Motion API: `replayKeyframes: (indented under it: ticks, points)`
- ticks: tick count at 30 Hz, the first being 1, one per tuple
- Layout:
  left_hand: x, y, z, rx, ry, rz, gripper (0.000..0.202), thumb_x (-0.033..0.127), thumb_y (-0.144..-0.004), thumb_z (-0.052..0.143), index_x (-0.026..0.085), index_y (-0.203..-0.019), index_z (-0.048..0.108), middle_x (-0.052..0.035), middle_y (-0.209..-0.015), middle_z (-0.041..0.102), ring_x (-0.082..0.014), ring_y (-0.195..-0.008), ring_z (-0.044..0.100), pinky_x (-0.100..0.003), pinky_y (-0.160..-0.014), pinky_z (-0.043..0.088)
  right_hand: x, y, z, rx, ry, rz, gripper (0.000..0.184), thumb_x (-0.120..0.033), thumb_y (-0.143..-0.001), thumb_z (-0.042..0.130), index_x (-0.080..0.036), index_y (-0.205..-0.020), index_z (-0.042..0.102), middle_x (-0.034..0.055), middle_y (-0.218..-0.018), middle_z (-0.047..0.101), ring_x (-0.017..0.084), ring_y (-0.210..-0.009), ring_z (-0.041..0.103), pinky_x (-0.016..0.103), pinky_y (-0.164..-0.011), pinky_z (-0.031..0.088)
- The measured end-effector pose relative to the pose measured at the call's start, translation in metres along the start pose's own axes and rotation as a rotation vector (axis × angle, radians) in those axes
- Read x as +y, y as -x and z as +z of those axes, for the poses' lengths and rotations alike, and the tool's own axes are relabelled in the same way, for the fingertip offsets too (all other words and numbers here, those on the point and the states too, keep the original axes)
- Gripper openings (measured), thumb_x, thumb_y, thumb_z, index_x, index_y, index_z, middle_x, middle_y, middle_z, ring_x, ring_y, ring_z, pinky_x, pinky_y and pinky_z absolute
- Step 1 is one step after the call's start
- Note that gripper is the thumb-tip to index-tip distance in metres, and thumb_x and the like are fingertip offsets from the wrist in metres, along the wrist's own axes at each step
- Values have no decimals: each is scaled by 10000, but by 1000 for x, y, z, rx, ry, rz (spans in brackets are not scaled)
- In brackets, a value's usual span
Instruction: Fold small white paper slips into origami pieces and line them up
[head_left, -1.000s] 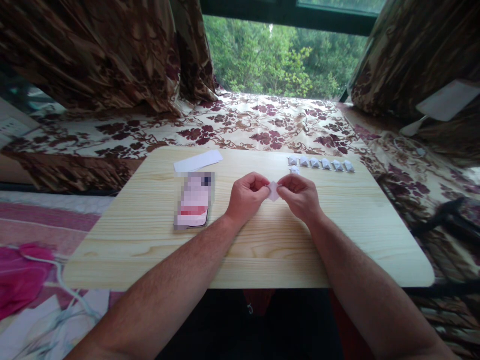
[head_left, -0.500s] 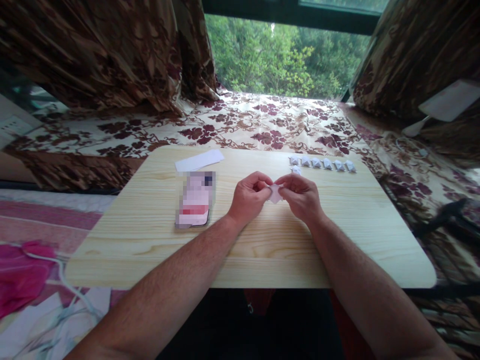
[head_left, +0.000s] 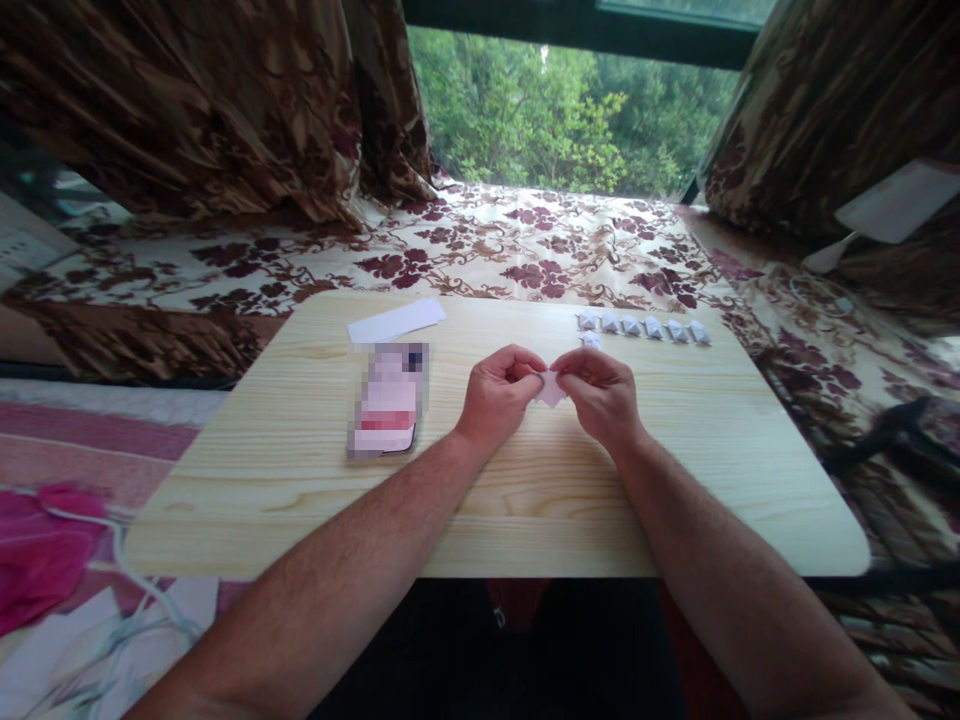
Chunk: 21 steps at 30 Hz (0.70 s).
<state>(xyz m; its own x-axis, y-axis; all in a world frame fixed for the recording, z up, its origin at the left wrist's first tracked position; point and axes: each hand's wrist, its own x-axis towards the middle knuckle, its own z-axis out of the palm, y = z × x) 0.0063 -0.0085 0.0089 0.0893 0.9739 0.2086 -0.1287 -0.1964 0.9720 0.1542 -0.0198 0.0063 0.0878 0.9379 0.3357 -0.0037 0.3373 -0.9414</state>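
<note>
A small folded piece of white paper (head_left: 553, 390) is pinched between both hands over the middle of the table. My left hand (head_left: 499, 392) grips its left side with thumb and forefinger. On the other side my right hand (head_left: 600, 390) holds it the same way, and the fingertips of the two hands nearly meet above it. The fingers partly cover the paper, so its full shape is hidden. Just beyond my right hand lies a small folded paper piece (head_left: 591, 342). Behind that, several similar folded paper pieces (head_left: 653, 328) stand in a row.
Left of my hands lies a pink phone (head_left: 386, 400), partly blurred out, with white paper strips (head_left: 396, 320) behind it. The light wooden table (head_left: 247, 480) has rounded corners. A flowered cloth (head_left: 525, 240) covers the ledge beyond. A white lamp (head_left: 896, 205) is at the right.
Both hands keep their pinch on the paper, with barely any movement. A little more of the paper's lower edge shows, and the whole view has shifted very slightly.
</note>
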Motion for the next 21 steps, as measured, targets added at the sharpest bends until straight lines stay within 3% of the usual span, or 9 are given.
replayKeyframes:
  ticks: [9, 21]
  points:
    - [0, 0, 0, 25, 51, 13, 81, 110, -674, 672, 182, -700, 699, 34, -596, 579, -96, -573, 489, -227, -546, 358, -7, -1, 1, 14, -52, -11, 140, -96, -690, 639, -204, -698, 728, -25, -646, 657, 111, -595, 528, 258, -569, 391]
    - [0, -3, -1, 5, 190, -108, 73, 117, -640, 695, 175, -683, 696, 32, -579, 607, -92, -544, 509, -228, -544, 399, -10, -1, -4, -15, -9, 45, 116, -122, -689, 651, -196, -683, 740, -8, -629, 659, 119, -585, 548, 261, -553, 410]
